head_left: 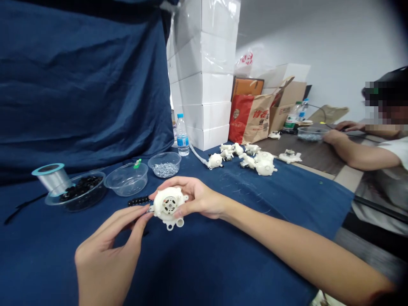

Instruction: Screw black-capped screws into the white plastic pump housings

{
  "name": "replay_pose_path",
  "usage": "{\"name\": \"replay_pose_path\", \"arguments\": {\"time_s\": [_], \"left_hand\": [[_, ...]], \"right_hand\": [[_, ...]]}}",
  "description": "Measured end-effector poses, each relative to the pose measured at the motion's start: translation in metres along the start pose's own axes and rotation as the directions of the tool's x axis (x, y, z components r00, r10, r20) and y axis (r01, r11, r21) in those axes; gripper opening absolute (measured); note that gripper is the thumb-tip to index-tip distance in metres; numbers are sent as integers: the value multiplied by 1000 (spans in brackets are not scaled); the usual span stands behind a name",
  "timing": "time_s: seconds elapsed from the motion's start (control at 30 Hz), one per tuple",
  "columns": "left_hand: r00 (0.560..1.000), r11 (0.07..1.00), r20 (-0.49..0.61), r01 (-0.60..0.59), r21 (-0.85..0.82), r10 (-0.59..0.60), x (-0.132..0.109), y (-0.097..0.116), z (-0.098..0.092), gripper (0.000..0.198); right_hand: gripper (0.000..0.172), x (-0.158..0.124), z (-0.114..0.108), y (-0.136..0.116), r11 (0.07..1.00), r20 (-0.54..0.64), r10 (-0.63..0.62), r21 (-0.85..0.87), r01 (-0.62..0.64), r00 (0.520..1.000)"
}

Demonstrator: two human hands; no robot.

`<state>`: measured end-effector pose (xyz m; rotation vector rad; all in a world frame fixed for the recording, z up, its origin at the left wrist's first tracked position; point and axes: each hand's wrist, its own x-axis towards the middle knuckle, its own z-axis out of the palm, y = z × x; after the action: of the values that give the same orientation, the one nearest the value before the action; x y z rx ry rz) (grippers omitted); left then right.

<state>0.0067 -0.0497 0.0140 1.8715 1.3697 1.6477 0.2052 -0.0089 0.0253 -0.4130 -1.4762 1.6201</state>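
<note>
The person's right hand [199,197] comes in from the 4 o'clock side, forearm lying low over the blue cloth [223,259] and palm turned down. Its fingers [174,183] curl over the top of a white plastic pump housing [165,208], gripping it firmly, with the thumb on the near face beside a round motor opening. The housing is held in the air just above the counter, near the middle of the view.

The left hand [102,259] rises from the 7 o'clock side with the wrist bent. Its fingers are narrow, pinching a small metal piece [149,209] at the housing's edge; it is too small to identify. A black ribbed strip [138,201] lies just behind them.

At 10 o'clock from the housing sit a tub of black parts [76,191] and a clear spool [51,178]; a tub of screws [165,165] is at 12 o'clock. Finished white housings [255,160] cluster at 2 o'clock. Beyond stands a paper bag [250,119] with red Chinese characters, the first perhaps 首. At 3 o'clock, a co-worker's hands [338,131] rest near another tub of screws [309,134].
</note>
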Motion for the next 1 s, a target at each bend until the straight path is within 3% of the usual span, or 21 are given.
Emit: {"name": "replay_pose_path", "arguments": {"time_s": [0.17,0.23,0.3,0.37,0.5,0.6,0.77,0.83,0.9,1.0], "left_hand": [[990,982,-37,142,125,-139,17,-5,-15,20],[974,962,38,212,170,-221,28,-17,-23,26],[941,947,182,245,210,-284,37,-31,-29,27],[906,958,348,166,232,-241,41,-43,-31,23],[822,975,570,-121,185,-6,41,-54,-28,15],[778,965,627,-202,169,53,39,-57,-25,12],[802,962,597,-185,202,29,38,-61,-23,12],[834,977,551,-105,186,-16,37,-59,-23,15],[863,988,484,107,108,-146,35,-55,-24,20],[843,911,432,400,-104,-321,32,-43,-23,29]], "right_hand": [[58,0,-8,2,997,-34,2,-75,-5,999],[59,0,-13,4,992,-72,17,-127,-26,997],[58,1,-17,7,982,-111,49,-177,-68,993],[55,1,-20,9,973,-139,80,-205,-107,987],[49,1,-20,11,969,-162,101,-206,-134,982],[48,1,-20,12,969,-171,103,-204,-137,980],[49,1,-21,13,970,-160,109,-199,-140,981],[48,1,-20,13,972,-153,108,-192,-136,982],[48,1,-19,12,974,-139,104,-185,-129,985],[49,1,-16,10,979,-96,98,-170,-114,991]]}}
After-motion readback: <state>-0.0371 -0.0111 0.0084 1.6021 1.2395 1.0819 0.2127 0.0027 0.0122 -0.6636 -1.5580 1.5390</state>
